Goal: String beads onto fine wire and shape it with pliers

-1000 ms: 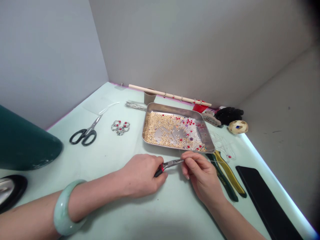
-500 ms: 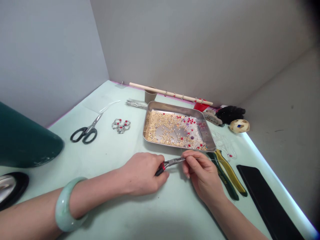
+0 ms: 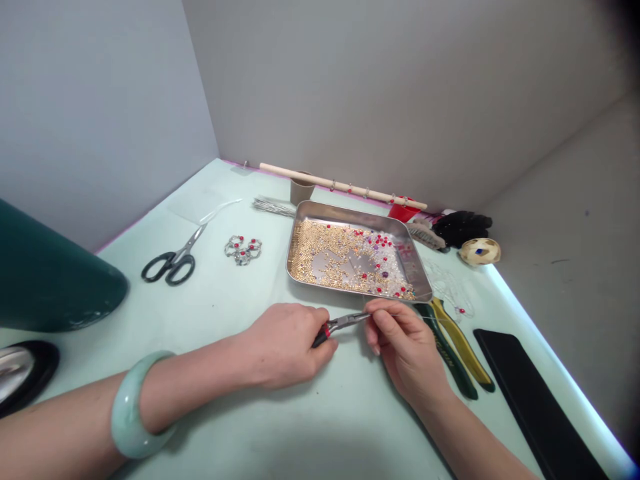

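Observation:
My left hand (image 3: 293,347) is wrapped round the dark handles of small pliers (image 3: 345,322), whose jaws point right. At the jaw tips, my right hand (image 3: 405,343) pinches a thin wire (image 3: 434,316) between thumb and fingers; the wire runs out to the right. What sits exactly between the jaws is covered by my fingertips. Just beyond both hands lies a metal tray (image 3: 325,289) with gold, clear and red beads. A ring of beaded wire loops (image 3: 243,251) with red beads rests left of the tray.
Black-handled scissors (image 3: 176,260) lie at left, near a dark green cylinder (image 3: 55,273). Green-yellow pliers (image 3: 463,350) and a long black object (image 3: 535,400) lie at right. Behind the tray are a wooden stick (image 3: 300,177), a bundle of wires (image 3: 273,207) and a red cup (image 3: 404,212).
Both hands keep their grip on the pliers and wire in nearly the same place. The whole view has shifted very slightly.

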